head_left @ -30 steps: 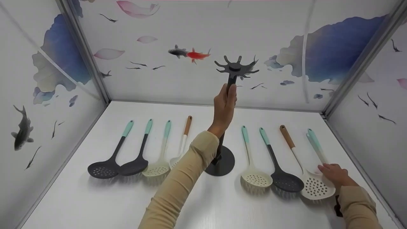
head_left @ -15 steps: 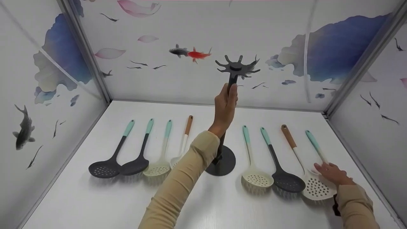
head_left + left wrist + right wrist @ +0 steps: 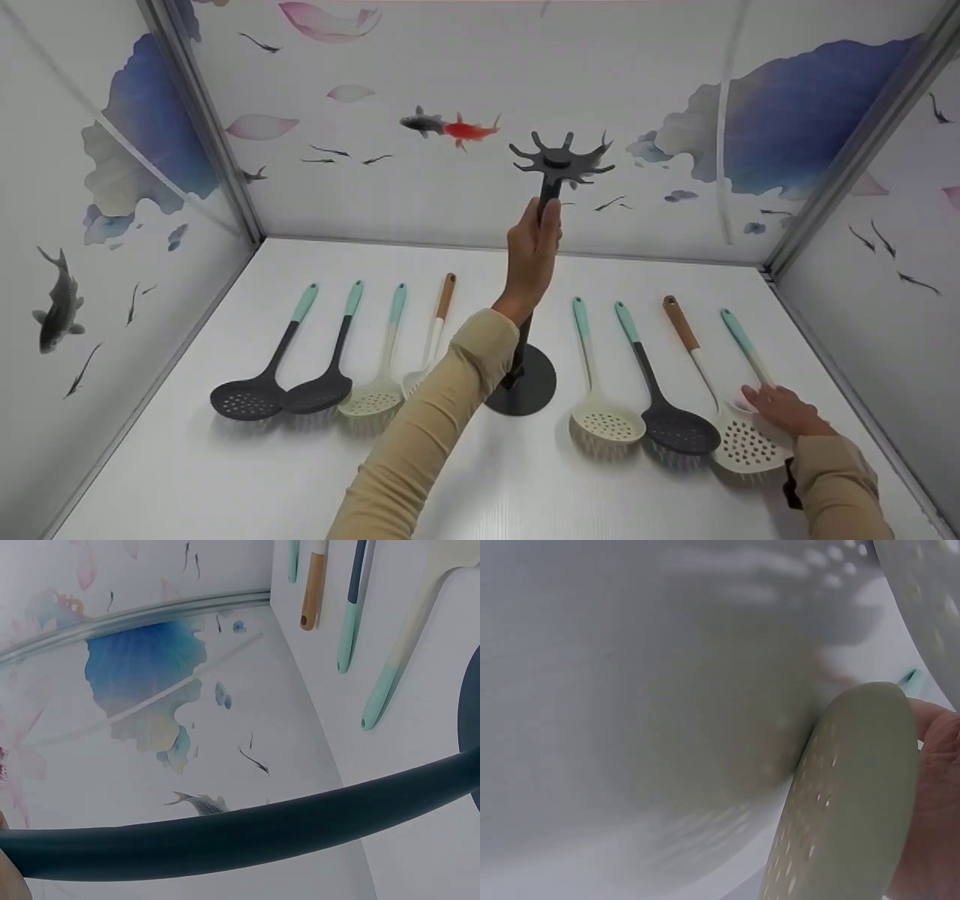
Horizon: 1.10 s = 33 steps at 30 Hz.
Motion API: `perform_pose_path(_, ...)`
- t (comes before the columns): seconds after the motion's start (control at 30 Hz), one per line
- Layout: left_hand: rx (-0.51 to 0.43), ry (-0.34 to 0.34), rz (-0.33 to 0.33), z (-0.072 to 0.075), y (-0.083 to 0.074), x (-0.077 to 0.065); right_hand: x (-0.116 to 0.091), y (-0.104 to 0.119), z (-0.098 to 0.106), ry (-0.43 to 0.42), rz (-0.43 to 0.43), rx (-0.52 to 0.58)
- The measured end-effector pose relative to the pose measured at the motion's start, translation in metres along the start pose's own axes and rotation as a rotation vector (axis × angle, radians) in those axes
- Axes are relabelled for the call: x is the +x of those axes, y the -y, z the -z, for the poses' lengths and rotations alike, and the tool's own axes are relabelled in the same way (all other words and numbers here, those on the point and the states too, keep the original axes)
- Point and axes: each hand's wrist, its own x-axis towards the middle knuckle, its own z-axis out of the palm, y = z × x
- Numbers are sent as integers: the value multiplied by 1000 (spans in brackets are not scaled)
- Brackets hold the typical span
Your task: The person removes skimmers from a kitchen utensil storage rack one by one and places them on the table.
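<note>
My left hand point(image 3: 531, 251) grips the black pole of a utensil stand just under its ring of hooks point(image 3: 559, 160). The stand's round base point(image 3: 534, 390) rests on the table. In the left wrist view the pole point(image 3: 225, 844) crosses the picture, with a sliver of the hand at the left edge. At the far right, my right hand point(image 3: 786, 411) holds a mint-handled skimmer point(image 3: 742, 337) around its neck. The hand covers much of its head in the head view. In the right wrist view its cream perforated head point(image 3: 862, 787) is tilted in front of the palm.
Right of the stand lie a cream skimmer point(image 3: 607, 420), a black skimmer point(image 3: 679, 429) and a brown-handled white skimmer point(image 3: 750, 442). To the left are a black skimmer point(image 3: 249, 399), a black ladle point(image 3: 319, 394), a cream skimmer point(image 3: 371, 397) and a brown-handled utensil point(image 3: 444, 296). Printed panels surround the table.
The mint handle at the far right, doubled in outline a second ago, now shows singly and a little lower. My right hand shifts slightly left; the left hand stays on the pole.
</note>
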Motion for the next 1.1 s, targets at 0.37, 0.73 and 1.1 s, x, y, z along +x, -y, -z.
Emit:
perform_pose_path(0.37, 9, 7, 2, -6, 19, 1, -10, 7, 7, -23, -9, 51)
perform_pose_path(0.73, -20, 67, 62, 1, 13, 2, -16, 56, 24, -131, 119, -56)
perform_pose_path(1.1, -39, 180, 155, 27, 2, 4, -24, 147, 20, -339, 363, -155)
